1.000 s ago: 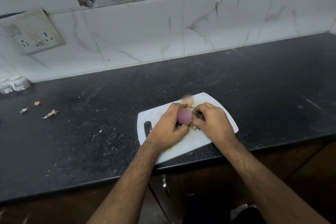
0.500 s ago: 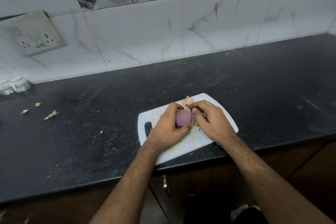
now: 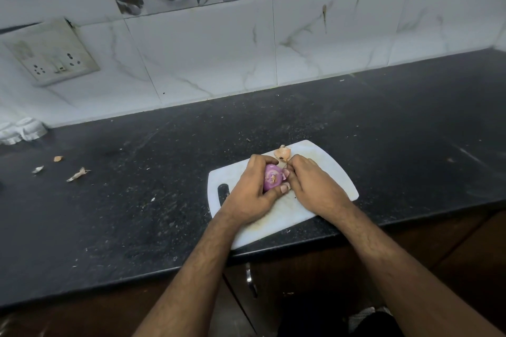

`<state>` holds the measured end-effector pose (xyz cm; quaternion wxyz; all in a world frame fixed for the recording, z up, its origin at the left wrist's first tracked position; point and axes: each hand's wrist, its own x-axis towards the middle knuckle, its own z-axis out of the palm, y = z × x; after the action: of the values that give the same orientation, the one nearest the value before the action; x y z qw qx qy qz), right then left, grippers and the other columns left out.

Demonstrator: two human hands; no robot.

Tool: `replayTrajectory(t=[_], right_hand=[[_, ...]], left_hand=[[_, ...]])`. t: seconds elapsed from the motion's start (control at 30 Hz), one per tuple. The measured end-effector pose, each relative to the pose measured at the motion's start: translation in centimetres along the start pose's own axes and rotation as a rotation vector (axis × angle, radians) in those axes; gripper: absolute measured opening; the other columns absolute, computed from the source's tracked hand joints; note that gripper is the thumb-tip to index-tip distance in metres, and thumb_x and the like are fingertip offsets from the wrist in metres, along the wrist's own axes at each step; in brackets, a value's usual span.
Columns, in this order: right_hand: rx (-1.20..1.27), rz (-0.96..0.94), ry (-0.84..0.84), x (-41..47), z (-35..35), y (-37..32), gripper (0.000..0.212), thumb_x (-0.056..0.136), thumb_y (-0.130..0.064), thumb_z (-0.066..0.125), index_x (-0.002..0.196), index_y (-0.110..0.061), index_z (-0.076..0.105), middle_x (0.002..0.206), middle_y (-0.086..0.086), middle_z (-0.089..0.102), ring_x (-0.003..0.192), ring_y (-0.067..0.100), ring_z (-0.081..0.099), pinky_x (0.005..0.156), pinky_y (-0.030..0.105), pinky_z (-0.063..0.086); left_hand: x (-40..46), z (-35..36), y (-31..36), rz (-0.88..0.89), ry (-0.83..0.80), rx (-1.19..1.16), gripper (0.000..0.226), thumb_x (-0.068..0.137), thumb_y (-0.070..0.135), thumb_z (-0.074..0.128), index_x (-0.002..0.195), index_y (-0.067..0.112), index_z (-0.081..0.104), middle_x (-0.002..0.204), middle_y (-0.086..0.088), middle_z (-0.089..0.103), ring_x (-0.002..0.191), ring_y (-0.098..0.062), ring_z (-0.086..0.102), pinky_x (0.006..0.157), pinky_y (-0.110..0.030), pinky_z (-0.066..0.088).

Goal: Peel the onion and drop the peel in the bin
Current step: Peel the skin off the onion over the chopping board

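Small purple-red onion [image 3: 272, 177], mostly bare and glossy, held just above the white plastic cutting board [image 3: 332, 172] near the front edge of the black speckled stone counter [image 3: 137, 200]. Cupped in the left hand [image 3: 253, 191]: fingers curled over the far side, thumb wrapped under the near side, so clasped firmly. Stubbed end with dry wisps turned toward the camera; long axis therefore running roughly from the far side toward the body. Right hand [image 3: 315, 186] pressed against the onion's right flank, fingertips [image 3: 286, 172] pinching what looks like a pale shred of skin there; exact hold partly hidden, though the fingers are clearly curled on it. Right hand thus the nearer one for the peeling pull, the onion lying directly to its left.

Loose tan papery peel piece [image 3: 283, 152] lying on the board's far edge, just beyond both hands. Dark slot handle [image 3: 223, 193] visible at the board's left end. Further left on the counter, well apart, three small dry scraps [image 3: 78, 174].

No bin in view. Judged step: stripping the last skin by drawing rightward, away from the holding palm, peel disposal not yet done.
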<state>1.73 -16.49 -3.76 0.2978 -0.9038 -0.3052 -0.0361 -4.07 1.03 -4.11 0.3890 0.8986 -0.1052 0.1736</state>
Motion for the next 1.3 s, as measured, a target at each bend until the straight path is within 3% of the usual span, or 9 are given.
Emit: replayTrajectory(t=[0.4,0.47,0.57,0.63,0.73,0.8,0.97,1.13,1.3], right_hand=[[0.030,0.117,0.119,0.1,0.0,-0.1,0.016,0.101,-0.022,0.054,0.088,-0.021,0.046,0.082,-0.009,0.053,0.084,0.016,0.051,0.069,0.031,0.040],[0.085,0.045,0.126,0.0,-0.1,0.1,0.009,0.100,-0.015,0.058,0.102,-0.024,0.056,0.095,-0.013,0.057,0.093,0.010,0.055,0.079,0.026,0.045],[0.112,-0.053,0.138,-0.2,-0.3,0.3,0.036,0.095,-0.002,0.056,0.124,-0.024,0.061,0.118,-0.011,0.061,0.109,0.008,0.054,0.094,0.025,0.048],[0.151,-0.095,0.163,-0.4,-0.4,0.4,0.031,0.097,-0.009,0.056,0.124,-0.022,0.064,0.119,-0.011,0.063,0.110,0.010,0.056,0.094,0.029,0.049],[0.149,-0.095,0.114,-0.5,-0.6,0.1,0.029,0.100,-0.044,0.055,0.118,-0.024,0.068,0.107,-0.016,0.066,0.102,0.009,0.058,0.089,0.031,0.048],[0.095,-0.096,0.084,-0.4,-0.6,-0.1,0.036,0.100,-0.054,0.048,0.104,-0.025,0.070,0.088,-0.020,0.060,0.090,0.008,0.056,0.082,0.033,0.046],[0.070,-0.091,0.073,-0.5,-0.4,0.1,0.032,0.105,-0.042,0.044,0.096,-0.021,0.066,0.088,-0.012,0.059,0.089,0.010,0.053,0.080,0.037,0.049],[0.099,-0.063,0.084,-0.5,-0.4,0.1,0.030,0.105,-0.037,0.043,0.095,-0.021,0.065,0.090,-0.011,0.060,0.092,0.011,0.054,0.082,0.041,0.051],[0.113,-0.066,0.083,-0.8,-0.6,-0.2,0.037,0.101,-0.049,0.042,0.103,-0.025,0.070,0.091,-0.017,0.059,0.095,0.007,0.054,0.082,0.038,0.051]], left_hand=[[-0.1,-0.7,-0.2,-0.044,0.041,-0.126,0.043,0.092,0.026,0.073,0.120,0.016,0.043,0.113,0.002,0.050,0.093,-0.002,0.054,0.079,-0.014,0.047],[-0.1,-0.7,-0.2,-0.044,0.032,-0.124,0.035,0.097,0.023,0.067,0.117,0.016,0.039,0.107,0.007,0.047,0.089,0.002,0.051,0.077,-0.013,0.045],[-0.1,-0.3,-0.3,-0.058,0.025,-0.121,0.031,0.099,0.034,0.057,0.119,0.022,0.036,0.112,0.010,0.046,0.102,-0.007,0.052,0.087,-0.021,0.045],[0.0,-0.2,-0.5,-0.059,0.018,-0.122,0.031,0.100,0.036,0.053,0.123,0.023,0.036,0.118,0.011,0.047,0.112,-0.014,0.051,0.096,-0.024,0.045],[0.0,-0.5,-0.4,-0.056,0.017,-0.143,0.028,0.104,0.032,0.047,0.126,0.020,0.034,0.118,0.012,0.048,0.109,0.000,0.051,0.096,-0.015,0.043],[0.0,-0.6,-0.4,-0.063,0.015,-0.150,0.028,0.105,0.031,0.045,0.129,0.018,0.037,0.120,0.012,0.050,0.107,0.005,0.052,0.096,-0.013,0.042],[-0.1,-0.5,0.0,-0.017,0.000,-0.041,0.047,0.105,0.033,0.045,0.146,0.012,0.045,0.127,0.000,0.047,0.117,0.009,0.047,0.103,-0.007,0.033],[-0.1,-0.2,0.2,0.060,-0.026,0.033,0.028,0.104,0.028,0.050,0.127,0.012,0.050,0.118,0.001,0.045,0.106,-0.007,0.050,0.097,-0.022,0.042],[-0.2,-0.3,0.3,0.083,-0.004,0.040,0.026,0.103,0.026,0.053,0.122,0.009,0.051,0.114,0.002,0.044,0.104,0.003,0.047,0.093,-0.009,0.036]])
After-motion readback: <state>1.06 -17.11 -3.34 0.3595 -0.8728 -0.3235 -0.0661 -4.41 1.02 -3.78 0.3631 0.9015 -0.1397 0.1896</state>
